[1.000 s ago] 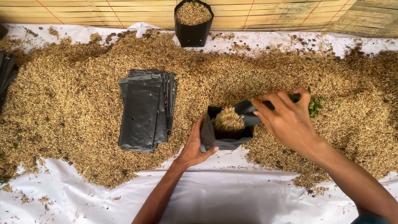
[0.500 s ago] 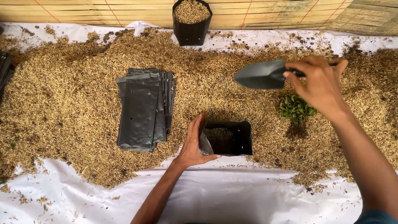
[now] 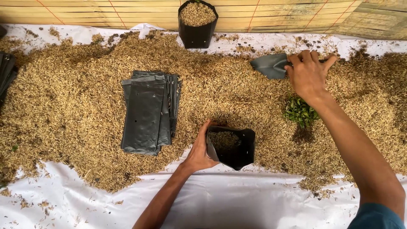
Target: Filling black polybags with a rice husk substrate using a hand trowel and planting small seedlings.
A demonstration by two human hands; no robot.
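**Bag half filled, scoop out on the husk**

Your left hand (image 3: 199, 152) grips the rim of the black grow bag (image 3: 232, 146), which stands open at the near edge of the rice husk pile (image 3: 76, 106), partly filled with husk. Your right hand (image 3: 308, 74) is closed around the dark scoop (image 3: 270, 65), held low over the husk well beyond the bag. A second black bag (image 3: 197, 23), full to the brim, stands against the bamboo wall (image 3: 296, 12). A stack of flat empty bags (image 3: 148, 110) lies left of your left hand; a small green seedling (image 3: 300, 112) sits under your right forearm. The scoop's handle is hidden by your fingers, and more dark bags (image 3: 6, 78) are cut off at the left edge
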